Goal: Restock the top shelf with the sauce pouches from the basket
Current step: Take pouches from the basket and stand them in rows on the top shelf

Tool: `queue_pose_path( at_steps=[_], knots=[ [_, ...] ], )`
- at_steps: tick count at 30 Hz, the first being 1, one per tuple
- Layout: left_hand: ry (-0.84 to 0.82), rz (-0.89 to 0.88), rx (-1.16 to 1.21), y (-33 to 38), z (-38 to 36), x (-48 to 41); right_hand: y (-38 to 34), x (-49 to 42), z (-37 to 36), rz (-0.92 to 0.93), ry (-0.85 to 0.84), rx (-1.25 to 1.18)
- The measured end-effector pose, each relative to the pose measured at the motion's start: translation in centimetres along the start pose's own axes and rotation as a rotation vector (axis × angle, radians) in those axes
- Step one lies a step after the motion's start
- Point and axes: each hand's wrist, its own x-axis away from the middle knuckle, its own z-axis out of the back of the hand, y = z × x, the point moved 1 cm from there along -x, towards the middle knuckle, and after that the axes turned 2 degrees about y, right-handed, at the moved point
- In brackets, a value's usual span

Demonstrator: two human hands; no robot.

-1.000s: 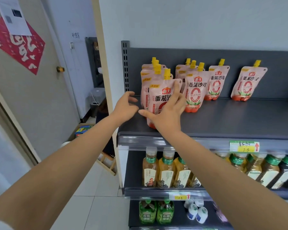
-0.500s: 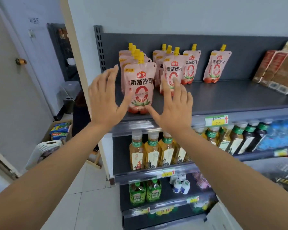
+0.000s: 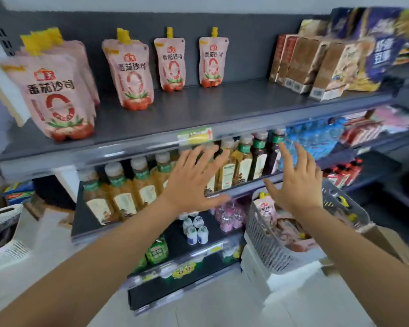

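The pink sauce pouches (image 3: pixel 57 100) with yellow caps stand on the top shelf (image 3: pixel 198 109). The biggest bunch is at the left end, near the front edge, with others packed close behind the front one. To its right stands a second bunch (image 3: pixel 132 74), a bit farther back. Then come two single pouches (image 3: pixel 171 64), side by side by the far wall of the shelf, with a small gap between them. All of them stand upright.

Low down on the right, near the person, is a grey basket (image 3: pixel 267 241). In it lie more pouches (image 3: pixel 267 208), and one pokes up at the basket's left end.

The left hand (image 3: pixel 191 182) is open with its fingers spread wide, and it holds nothing. It is in the air in front of the second shelf. The right hand (image 3: pixel 298 185) is open and spread too, with nothing in it, just above the basket.

On the right part of the top shelf stand brown boxes (image 3: pixel 316 67). A yellow and green price tag (image 3: pixel 195 135) sits on the shelf's front edge. Under it is a row of bottles (image 3: pixel 121 190) with yellow drink and green labels. Farther right are blue packs (image 3: pixel 316 138), too blurry to tell what they are. Lower still stand small white bottles (image 3: pixel 195 230).
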Motion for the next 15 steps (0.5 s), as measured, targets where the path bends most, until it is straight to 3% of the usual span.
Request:
queue_pose_path(
  at_steps=[3, 8, 15],
  knots=[
    [-0.148, 0.002, 0.040, 5.5, -5.0, -2.1, 6.6, 1.7, -1.3, -0.125, -0.164, 0.004],
    [-0.269, -0.022, 0.077, 12.4, -10.7, -4.8, 13.6, 2.8, -2.9, -0.271, -0.299, -0.071],
    [-0.362, -0.046, 0.188, 15.6, -17.3, -8.0, 18.3, 2.5, -7.3, -0.440, -0.464, -0.141]
  ],
)
